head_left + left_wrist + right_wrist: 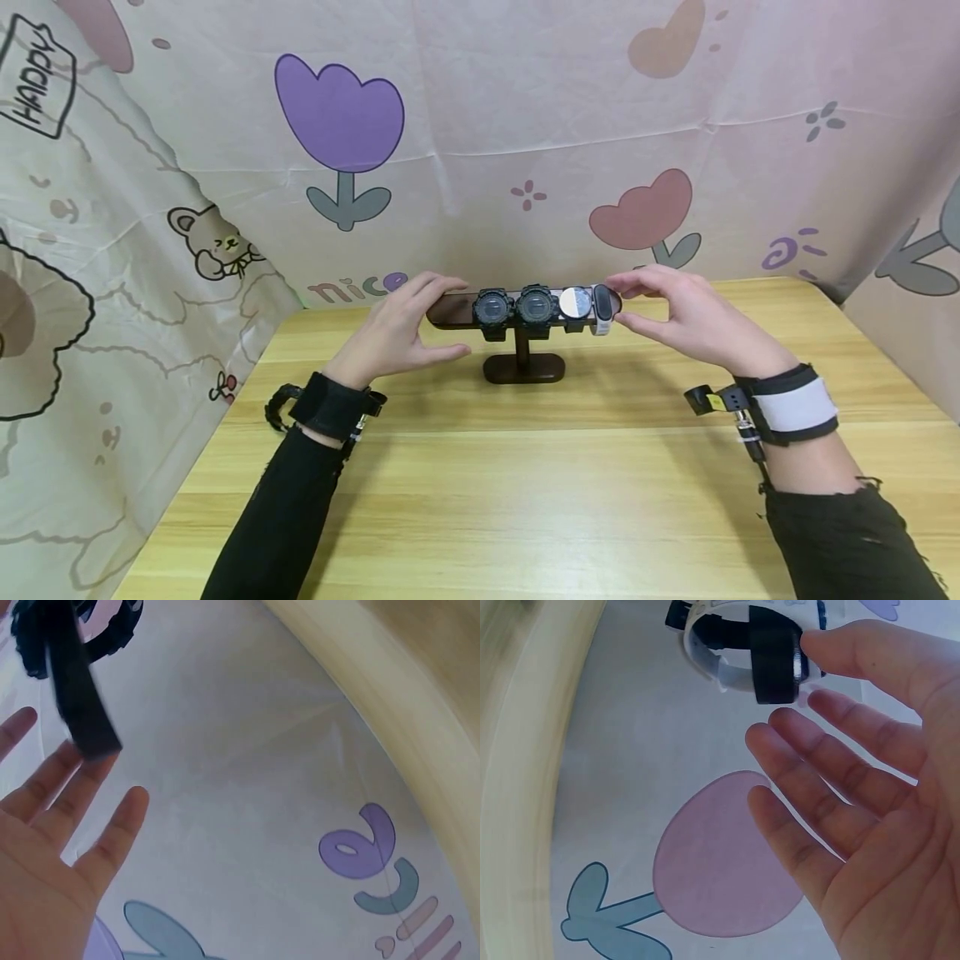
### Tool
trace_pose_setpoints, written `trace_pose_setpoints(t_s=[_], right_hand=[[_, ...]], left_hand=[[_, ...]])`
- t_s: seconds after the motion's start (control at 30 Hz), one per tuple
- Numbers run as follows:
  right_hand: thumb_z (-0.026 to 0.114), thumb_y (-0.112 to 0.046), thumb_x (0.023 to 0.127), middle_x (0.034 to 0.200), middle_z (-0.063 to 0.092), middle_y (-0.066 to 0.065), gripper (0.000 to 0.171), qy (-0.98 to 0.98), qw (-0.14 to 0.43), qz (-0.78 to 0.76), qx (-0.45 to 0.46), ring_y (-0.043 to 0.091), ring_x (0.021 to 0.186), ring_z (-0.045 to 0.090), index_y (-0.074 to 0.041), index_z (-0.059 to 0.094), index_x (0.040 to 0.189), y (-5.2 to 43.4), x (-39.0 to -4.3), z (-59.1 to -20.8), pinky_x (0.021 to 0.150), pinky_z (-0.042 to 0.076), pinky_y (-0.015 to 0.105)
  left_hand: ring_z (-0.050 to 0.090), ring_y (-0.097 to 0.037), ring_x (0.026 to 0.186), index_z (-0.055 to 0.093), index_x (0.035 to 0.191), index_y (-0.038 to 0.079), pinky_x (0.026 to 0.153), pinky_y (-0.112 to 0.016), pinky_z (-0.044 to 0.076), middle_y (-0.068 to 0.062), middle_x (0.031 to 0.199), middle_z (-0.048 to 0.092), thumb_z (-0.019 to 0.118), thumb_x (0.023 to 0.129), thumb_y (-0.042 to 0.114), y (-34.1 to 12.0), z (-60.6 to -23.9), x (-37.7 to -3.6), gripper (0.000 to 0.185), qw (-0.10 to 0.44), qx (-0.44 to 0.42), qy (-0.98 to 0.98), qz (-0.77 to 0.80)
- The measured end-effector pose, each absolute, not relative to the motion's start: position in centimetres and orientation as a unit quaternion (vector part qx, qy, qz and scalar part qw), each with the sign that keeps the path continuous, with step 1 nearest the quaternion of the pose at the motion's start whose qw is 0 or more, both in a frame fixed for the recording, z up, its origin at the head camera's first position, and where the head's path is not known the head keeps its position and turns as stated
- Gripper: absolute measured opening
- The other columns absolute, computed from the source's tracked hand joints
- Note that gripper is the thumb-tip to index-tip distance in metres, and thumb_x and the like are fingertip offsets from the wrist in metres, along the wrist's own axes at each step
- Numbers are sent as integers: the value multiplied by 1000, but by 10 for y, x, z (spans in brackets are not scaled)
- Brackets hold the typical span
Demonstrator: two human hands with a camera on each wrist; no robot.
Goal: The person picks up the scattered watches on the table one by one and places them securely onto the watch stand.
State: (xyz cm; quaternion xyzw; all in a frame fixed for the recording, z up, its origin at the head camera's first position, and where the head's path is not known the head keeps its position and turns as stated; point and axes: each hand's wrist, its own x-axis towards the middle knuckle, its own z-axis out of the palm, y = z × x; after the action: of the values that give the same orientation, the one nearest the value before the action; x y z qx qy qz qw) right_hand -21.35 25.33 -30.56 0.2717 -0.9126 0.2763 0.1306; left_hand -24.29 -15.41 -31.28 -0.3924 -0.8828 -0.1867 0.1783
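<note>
Your right hand (686, 321) is spread, with the fingers straight and slightly fanned. Its thumb tip touches the right end of the watch stand's bar (450, 308), beside the white band (602, 310). In the right wrist view the thumb (870, 656) rests against the dark bar end while the other fingers stay apart from it, so nothing is pinched yet.

Your left hand (401, 329) is also spread, palm inward. Its fingertips lie over the left end of the same bar and its thumb reaches under it toward the post. From the left wrist view I cannot tell whether the fingers (112, 832) press the bar or only hover by a hanging strap.

The bar's long axis runs left to right across your view, straight between your two hands, so each end lies inward from its hand. Along it, from left to right, sit two black watches (492, 310), a silver-faced watch (576, 302), then the white band. The stand's base (523, 367) rests on the wooden table (525, 500), below and between your hands. Your right hand is nearer the white band and your left is nearer the bare end.
</note>
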Motion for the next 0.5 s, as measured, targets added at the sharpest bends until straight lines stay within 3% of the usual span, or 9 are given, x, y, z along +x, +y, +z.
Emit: trace_pose_setpoints(t_s=[0.3, 0.5], right_hand=[[80, -16, 98, 134, 72, 13, 46, -911, 134, 284, 269, 36, 127, 66, -13, 68, 142, 250, -207, -297, 104, 53, 61], [80, -13, 98, 131, 73, 7, 44, -905, 162, 265, 289, 31, 125, 67, -13, 69, 140, 246, -202, -294, 103, 54, 53]], left_hand=[[62, -28, 128, 53, 155, 21, 102, -53, 57, -6, 145, 61, 90, 85, 47, -173, -312, -228, 84, 177, -359, -895, -195], [61, -29, 130, 51, 158, 23, 101, -54, 59, -6, 148, 58, 91, 85, 44, -184, -313, -221, 86, 153, -334, -910, -193]])
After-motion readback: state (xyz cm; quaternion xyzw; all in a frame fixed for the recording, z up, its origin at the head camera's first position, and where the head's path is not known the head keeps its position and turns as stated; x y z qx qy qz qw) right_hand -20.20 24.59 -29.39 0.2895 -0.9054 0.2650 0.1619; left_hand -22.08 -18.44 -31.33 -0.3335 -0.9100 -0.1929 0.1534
